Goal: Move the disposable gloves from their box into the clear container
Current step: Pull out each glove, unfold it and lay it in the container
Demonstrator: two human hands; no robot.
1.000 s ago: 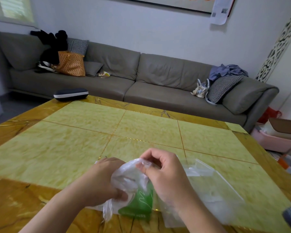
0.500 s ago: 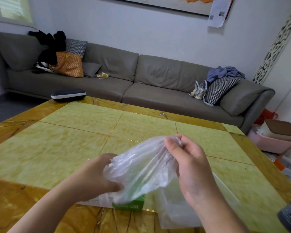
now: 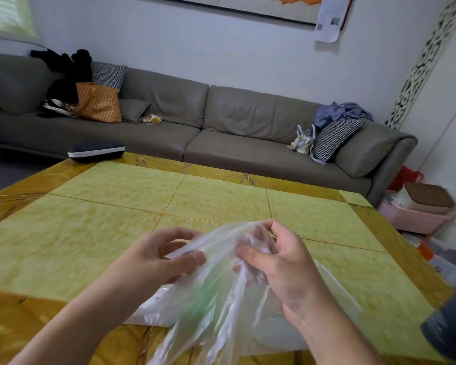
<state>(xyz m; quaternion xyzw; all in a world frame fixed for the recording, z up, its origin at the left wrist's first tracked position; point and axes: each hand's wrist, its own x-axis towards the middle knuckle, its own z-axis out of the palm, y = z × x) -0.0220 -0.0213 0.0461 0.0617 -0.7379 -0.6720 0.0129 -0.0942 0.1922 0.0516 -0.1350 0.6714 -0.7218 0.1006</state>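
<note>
Gloves (image 3: 216, 299), thin crinkled clear plastic, bunched, pinched in both hands (image 3: 221, 262)

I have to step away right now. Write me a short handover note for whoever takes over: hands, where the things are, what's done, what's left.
Left hand: pinches one edge of the bunch of gloves.
Right hand: grips the bunch at its top.
The gloves are held up above the yellow table, loose ends hanging down. The green glove box shows blurred through them. The clear container lies on the table under the right hand.
Done: a bunch is out of the box.
Left: put it into the container; whether more remain in the box cannot be seen.
</note>
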